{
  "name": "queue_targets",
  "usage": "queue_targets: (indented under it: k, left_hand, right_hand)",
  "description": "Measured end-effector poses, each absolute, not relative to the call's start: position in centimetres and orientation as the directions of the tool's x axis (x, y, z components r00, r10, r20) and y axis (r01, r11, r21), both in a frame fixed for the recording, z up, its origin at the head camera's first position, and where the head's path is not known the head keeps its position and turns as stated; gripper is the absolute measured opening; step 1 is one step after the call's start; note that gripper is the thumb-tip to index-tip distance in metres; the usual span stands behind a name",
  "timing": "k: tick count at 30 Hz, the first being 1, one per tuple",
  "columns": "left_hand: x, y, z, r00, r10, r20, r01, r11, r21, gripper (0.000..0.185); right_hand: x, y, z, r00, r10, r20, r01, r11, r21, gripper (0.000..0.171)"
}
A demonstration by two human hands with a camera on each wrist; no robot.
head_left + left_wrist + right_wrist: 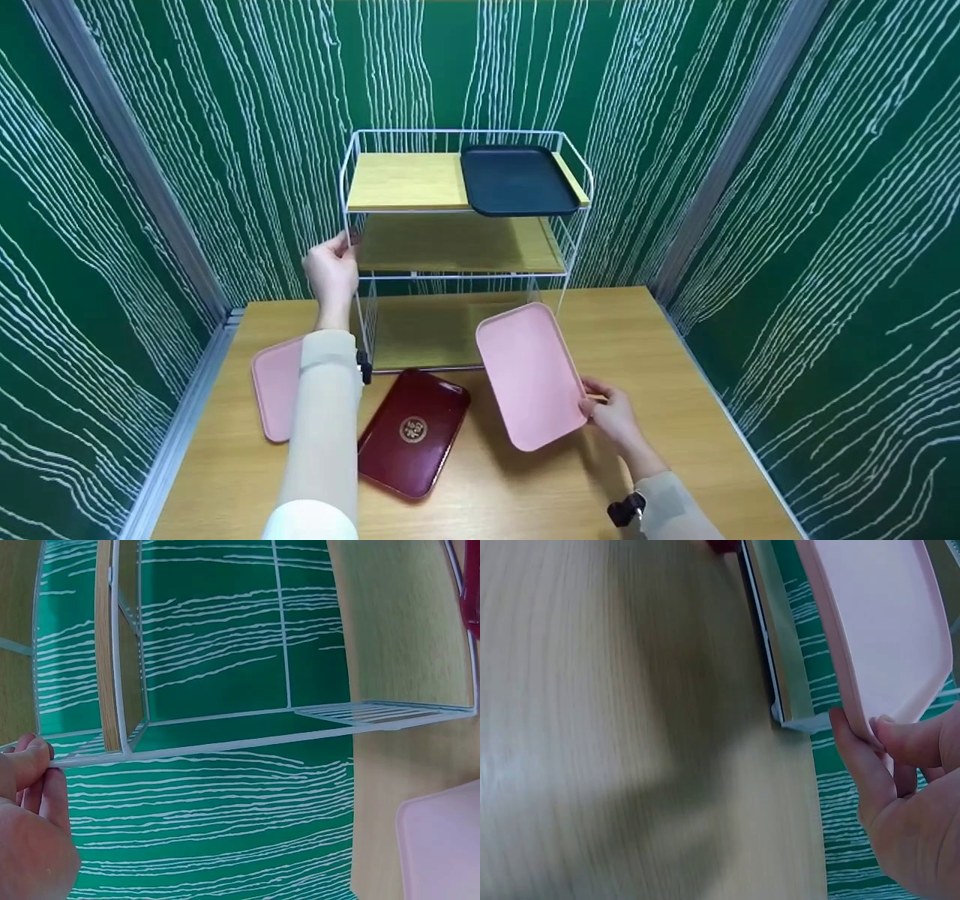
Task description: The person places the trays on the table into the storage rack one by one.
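Right-hand grip: the right hand (613, 415) pinches the near edge of a pink tray (531, 375), thumb on the inner face and fingers behind the rim, as the right wrist view confirms. That tray is held tilted above the table (675, 465), its far corner raised toward the front of the white wire rack (457, 247) and well clear of the wood.

Left-hand grip: the left hand (331, 271) grasps the rack's left front upright at the level of the middle shelf — thumb and fingers closed on the wire, seen close in the left wrist view.

Surrounding items:
- A dark tray (517, 180) lies on the right half of the top shelf, its front edge slightly overhanging.
- A red tray (412, 433) lies flat on the table in front of the rack.
- A second pink tray (276, 386) lies flat at the left, partly hidden by the left sleeve.

Risks, as judged from this position:
- The pinch covers one edge only; the tray's weight hangs beyond it, so the tray may rotate or slip out.
- The raised corner may strike a wire — this would jolt the light rack.
- A jolt could shift the overhanging dark tray.
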State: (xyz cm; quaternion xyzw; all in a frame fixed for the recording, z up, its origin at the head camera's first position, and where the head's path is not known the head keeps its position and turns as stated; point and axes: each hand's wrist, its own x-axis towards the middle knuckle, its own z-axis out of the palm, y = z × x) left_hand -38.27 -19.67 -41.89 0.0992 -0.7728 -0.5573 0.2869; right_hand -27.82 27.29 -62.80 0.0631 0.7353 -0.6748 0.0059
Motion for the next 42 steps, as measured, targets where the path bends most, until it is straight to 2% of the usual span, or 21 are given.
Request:
queue_targets:
  k: [14,28,42]
  left_hand:
    - [-38.2,-19.7,-42.1,-0.827,-0.460,0.324,0.159,0.362,0.919,0.031]
    - [-38.4,-19.7,-41.8,-0.822,-0.469,0.324,0.149,0.371,0.916,0.031]
    - [-38.3,-19.8,-41.9,-0.825,-0.463,0.325,0.158,0.363,0.918,0.031]
  right_hand:
    - [-27.3,24.0,-60.2,-0.985,0.143,-0.093,0.084,-0.066,-0.994,0.051]
    - [-28.6,21.5,-56.2,-0.989,0.143,-0.029,0.010,-0.134,-0.991,0.050]
    - [-30.0,20.5,-54.8,-0.987,0.160,-0.033,0.007,-0.158,-0.987,0.051]
